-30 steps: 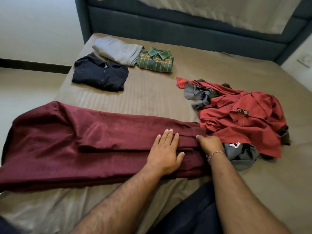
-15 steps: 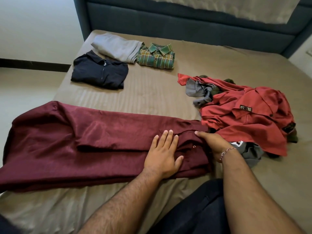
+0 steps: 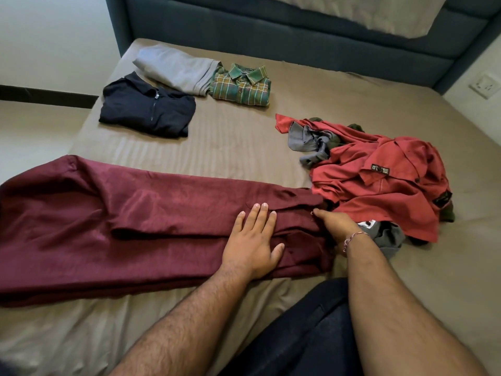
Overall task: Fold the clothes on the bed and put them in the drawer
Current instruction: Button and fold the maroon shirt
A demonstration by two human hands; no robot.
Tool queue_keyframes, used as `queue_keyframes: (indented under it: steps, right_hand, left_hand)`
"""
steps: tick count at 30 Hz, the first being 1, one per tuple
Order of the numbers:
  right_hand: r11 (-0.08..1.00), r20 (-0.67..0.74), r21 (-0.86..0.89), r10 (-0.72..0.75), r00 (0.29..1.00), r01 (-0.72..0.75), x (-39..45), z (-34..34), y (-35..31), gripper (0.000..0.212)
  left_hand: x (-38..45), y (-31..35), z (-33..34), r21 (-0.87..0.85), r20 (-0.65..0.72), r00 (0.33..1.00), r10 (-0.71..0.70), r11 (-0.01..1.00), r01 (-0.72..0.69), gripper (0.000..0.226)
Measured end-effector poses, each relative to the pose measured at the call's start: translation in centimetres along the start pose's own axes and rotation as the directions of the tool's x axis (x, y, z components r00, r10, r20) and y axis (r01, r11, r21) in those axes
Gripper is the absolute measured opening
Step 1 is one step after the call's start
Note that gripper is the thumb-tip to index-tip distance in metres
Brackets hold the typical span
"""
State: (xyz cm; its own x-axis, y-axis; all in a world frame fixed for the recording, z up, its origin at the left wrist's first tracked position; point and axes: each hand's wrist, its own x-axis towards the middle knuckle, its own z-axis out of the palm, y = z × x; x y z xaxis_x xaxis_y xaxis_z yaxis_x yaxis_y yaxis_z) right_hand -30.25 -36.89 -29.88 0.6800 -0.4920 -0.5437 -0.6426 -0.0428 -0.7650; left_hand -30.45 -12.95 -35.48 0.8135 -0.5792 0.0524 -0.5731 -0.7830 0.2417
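A long maroon shirt (image 3: 135, 223) lies folded lengthwise across the near part of the bed (image 3: 244, 147). My left hand (image 3: 253, 242) presses flat on its right part, fingers straight. My right hand (image 3: 336, 226) is at the shirt's right end, fingers curled at the edge of the cloth. An unfolded heap with a red shirt (image 3: 379, 191), grey cloth (image 3: 311, 142) and another grey piece (image 3: 387, 237) lies right of the hands. Three folded pieces lie at the far left: a dark navy shirt (image 3: 146, 109), a grey garment (image 3: 176, 67) and a green plaid shirt (image 3: 241, 86).
A dark blue padded headboard (image 3: 271, 31) runs along the bed's far side. The floor (image 3: 35, 123) lies beyond the bed's left edge. A wall socket (image 3: 485, 85) is at the far right. My dark-trousered knee (image 3: 303, 337) rests on the bed's near edge.
My right hand has slid from on top of the shirt's end down to its right edge. My left hand stays flat in about the same place.
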Motion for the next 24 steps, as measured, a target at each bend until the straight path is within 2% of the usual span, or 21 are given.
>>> queue_keyframes:
  steps: [1,3,6,8,10,12,14,15,16,18,19,21,22,24]
  right_hand:
    - [0.999,-0.035,-0.038,0.002,0.999,-0.004,0.6,-0.4,0.1,0.050]
    - [0.996,-0.051,-0.080,-0.032,0.998,0.028,0.6,-0.7,-0.4,0.023]
    - [1.000,-0.080,0.009,-0.027,0.996,0.028,0.0,-0.3,-0.8,0.028]
    - [0.984,0.001,0.169,0.050,0.999,-0.050,-0.7,0.0,-0.9,0.025]
    - [0.969,0.067,0.230,0.081,0.994,-0.095,-0.7,0.2,-0.8,0.036]
    - [0.972,0.069,0.228,0.034,0.997,-0.049,-1.0,0.7,-1.0,0.045]
    - [0.957,0.158,0.288,-0.028,0.987,-0.018,-1.4,1.2,-1.6,0.047]
    - [0.951,0.142,0.308,-0.065,0.988,0.019,-1.7,1.4,-2.1,0.048]
    - [0.953,0.091,0.292,-0.116,0.989,0.085,-1.3,0.9,-2.2,0.052]
    - [0.968,-0.135,0.145,-0.186,0.973,0.205,0.6,-0.9,-1.9,0.049]
    - [0.974,-0.233,0.105,-0.170,0.958,0.198,1.8,-2.1,-1.4,0.047]
    - [0.989,-0.317,0.035,-0.124,0.940,0.142,2.9,-3.3,-0.9,0.051]
    - [0.989,-0.326,-0.058,-0.149,0.934,0.138,2.3,-3.0,-1.0,0.046]
    - [0.937,-0.437,-0.316,-0.284,0.854,0.150,0.2,-1.9,-1.7,0.034]
  left_hand:
    - [0.0,0.0,0.0,0.002,0.002,1.000,-0.003,1.000,0.003,0.083]
    - [0.1,0.0,-0.1,0.004,0.007,1.000,-0.002,1.000,0.002,0.083]
    - [0.0,0.1,-0.2,0.005,0.004,1.000,0.001,1.000,-0.001,0.083]
    - [0.0,0.1,-0.2,0.005,0.003,1.000,0.003,1.000,-0.003,0.083]
    - [0.0,0.0,-0.3,0.012,0.000,1.000,0.000,1.000,0.000,0.083]
    - [0.0,0.1,-0.3,0.006,0.005,1.000,0.001,1.000,-0.001,0.083]
    - [0.0,0.1,-0.4,0.006,0.009,1.000,0.004,1.000,-0.004,0.083]
    - [0.0,0.1,-0.4,0.006,0.011,1.000,0.003,1.000,-0.003,0.083]
    - [0.0,0.1,-0.4,0.006,0.009,1.000,0.003,1.000,-0.003,0.083]
    - [0.0,0.1,-0.4,0.012,0.004,1.000,0.004,1.000,-0.004,0.083]
    - [0.0,0.0,-0.3,0.012,0.006,1.000,0.003,1.000,-0.003,0.083]
    - [0.0,0.0,-0.2,0.007,0.005,1.000,0.001,1.000,-0.001,0.084]
    - [0.0,0.0,-0.1,0.006,0.001,1.000,-0.002,1.000,0.002,0.084]
    - [0.2,0.1,-0.1,0.010,0.006,1.000,-0.002,1.000,0.001,0.084]
